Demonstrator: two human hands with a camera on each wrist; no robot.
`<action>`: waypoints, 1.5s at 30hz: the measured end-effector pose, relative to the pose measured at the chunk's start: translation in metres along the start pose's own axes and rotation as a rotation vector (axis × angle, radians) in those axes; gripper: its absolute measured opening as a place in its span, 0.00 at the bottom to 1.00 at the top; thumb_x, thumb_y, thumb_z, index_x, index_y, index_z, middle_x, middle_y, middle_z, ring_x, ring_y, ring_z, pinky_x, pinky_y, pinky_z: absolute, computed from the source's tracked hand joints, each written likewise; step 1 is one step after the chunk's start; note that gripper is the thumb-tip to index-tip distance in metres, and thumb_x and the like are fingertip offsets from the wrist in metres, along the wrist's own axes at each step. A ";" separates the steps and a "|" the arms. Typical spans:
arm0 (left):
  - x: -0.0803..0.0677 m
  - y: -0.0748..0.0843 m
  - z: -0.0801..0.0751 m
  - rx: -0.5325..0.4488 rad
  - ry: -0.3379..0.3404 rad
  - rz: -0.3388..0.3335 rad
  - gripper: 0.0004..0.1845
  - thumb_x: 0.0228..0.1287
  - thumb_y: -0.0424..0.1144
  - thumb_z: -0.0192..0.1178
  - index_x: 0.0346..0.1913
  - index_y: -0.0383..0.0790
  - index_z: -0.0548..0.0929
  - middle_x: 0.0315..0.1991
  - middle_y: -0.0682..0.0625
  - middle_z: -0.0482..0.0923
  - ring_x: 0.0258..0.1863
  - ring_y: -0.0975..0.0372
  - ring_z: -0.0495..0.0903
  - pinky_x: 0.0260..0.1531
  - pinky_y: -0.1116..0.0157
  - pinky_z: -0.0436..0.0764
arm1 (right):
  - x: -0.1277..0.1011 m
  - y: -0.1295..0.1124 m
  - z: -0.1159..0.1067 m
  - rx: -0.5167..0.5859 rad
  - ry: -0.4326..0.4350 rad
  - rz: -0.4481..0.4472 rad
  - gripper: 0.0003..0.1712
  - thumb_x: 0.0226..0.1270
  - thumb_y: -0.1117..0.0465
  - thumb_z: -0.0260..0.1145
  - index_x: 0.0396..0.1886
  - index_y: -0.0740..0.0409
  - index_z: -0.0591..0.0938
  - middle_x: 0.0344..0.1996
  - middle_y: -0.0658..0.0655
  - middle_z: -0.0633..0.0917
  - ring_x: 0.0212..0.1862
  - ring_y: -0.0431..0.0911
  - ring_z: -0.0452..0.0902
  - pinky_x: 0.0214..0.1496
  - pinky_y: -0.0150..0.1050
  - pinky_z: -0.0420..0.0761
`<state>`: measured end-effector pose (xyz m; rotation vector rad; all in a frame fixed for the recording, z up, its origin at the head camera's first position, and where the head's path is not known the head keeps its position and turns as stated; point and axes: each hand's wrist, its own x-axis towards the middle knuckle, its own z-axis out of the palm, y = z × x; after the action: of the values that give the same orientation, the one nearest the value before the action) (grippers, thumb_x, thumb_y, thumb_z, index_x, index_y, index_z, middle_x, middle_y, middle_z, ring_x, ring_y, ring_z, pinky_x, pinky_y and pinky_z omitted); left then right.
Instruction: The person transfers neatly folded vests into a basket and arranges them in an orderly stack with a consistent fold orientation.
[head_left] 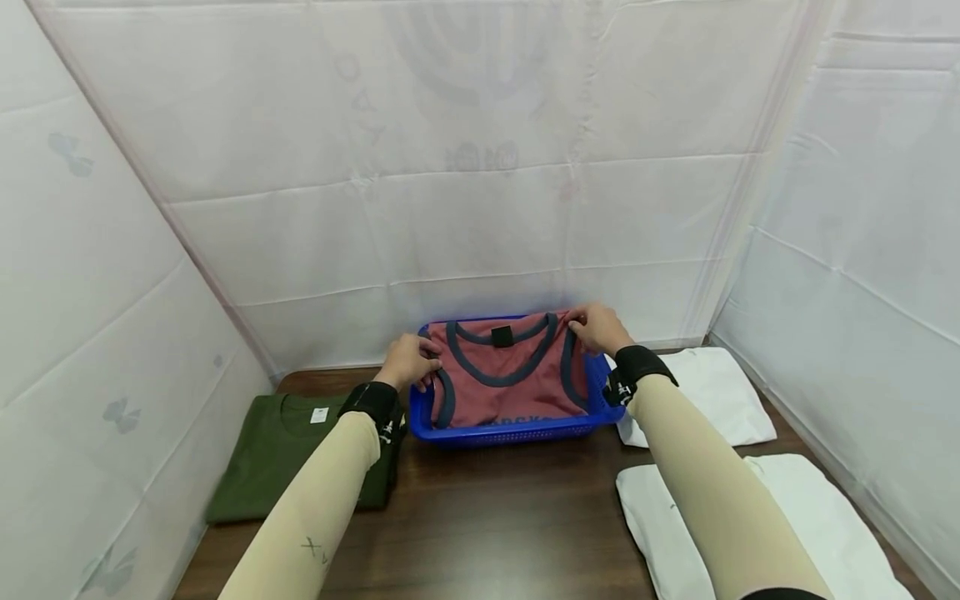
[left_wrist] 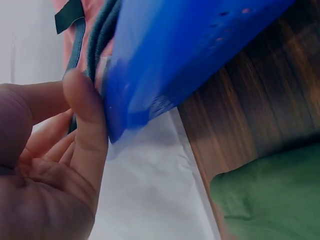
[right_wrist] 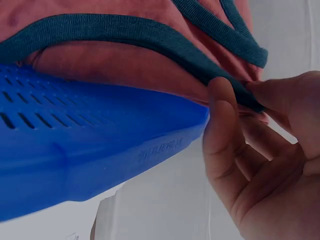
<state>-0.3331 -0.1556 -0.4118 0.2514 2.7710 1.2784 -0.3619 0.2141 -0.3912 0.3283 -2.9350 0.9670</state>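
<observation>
Both hands, left hand and right hand, pinch the red tank top over the blue basket; uneven tucking could bunch its folds.

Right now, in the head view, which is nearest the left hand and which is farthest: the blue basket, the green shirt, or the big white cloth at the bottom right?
1. Blue basket, touching the left hand.
2. Green shirt, just below-left.
3. Big white cloth, far right.

- The blue basket stands against the white back wall, so no passage behind it.
- Left is blocked by the green shirt, right by folded white cloths.
- Bare wooden table in front gives free approach.
</observation>
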 end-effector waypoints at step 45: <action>-0.016 0.021 0.006 0.288 -0.087 0.018 0.21 0.73 0.38 0.63 0.60 0.24 0.81 0.36 0.38 0.85 0.19 0.59 0.84 0.22 0.64 0.85 | -0.015 0.001 0.006 -0.260 -0.215 0.046 0.35 0.78 0.48 0.59 0.77 0.60 0.69 0.71 0.71 0.71 0.64 0.66 0.74 0.62 0.62 0.76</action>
<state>-0.3143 -0.1408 -0.3997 0.3416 2.8747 0.8450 -0.3471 0.2140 -0.3978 0.3748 -3.2253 0.5732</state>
